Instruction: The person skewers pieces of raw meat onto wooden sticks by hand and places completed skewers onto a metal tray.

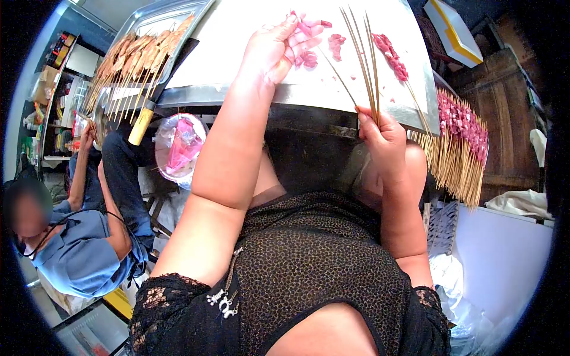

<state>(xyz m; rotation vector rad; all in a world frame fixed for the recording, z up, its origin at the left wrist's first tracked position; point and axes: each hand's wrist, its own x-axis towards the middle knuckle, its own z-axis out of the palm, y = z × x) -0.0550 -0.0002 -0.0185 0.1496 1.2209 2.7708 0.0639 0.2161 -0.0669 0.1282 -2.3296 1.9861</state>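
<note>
Several thin wooden skewers point(366, 65) stand up in a fan from my right hand point(383, 133), whose fingers are wrapped round their lower ends. One skewer leans left, toward my left hand point(285, 44). My left hand is over the white board point(231, 35), thumb and fingertip pinched at a small piece of red meat; other fingers are curled loosely. Pieces of raw meat point(336, 46) lie beside and under that hand. Farther right on the board rests a skewer threaded with red meat point(390, 57), its bare stick pointing toward the front edge.
Left, a metal tray point(205, 12) holds skewers of pale meat, near a yellow knife handle point(141, 124). A lined bucket point(181, 148) stands below the board. Many red meat skewers point(463, 130) are stacked at right. Another person point(83, 249) sits at left.
</note>
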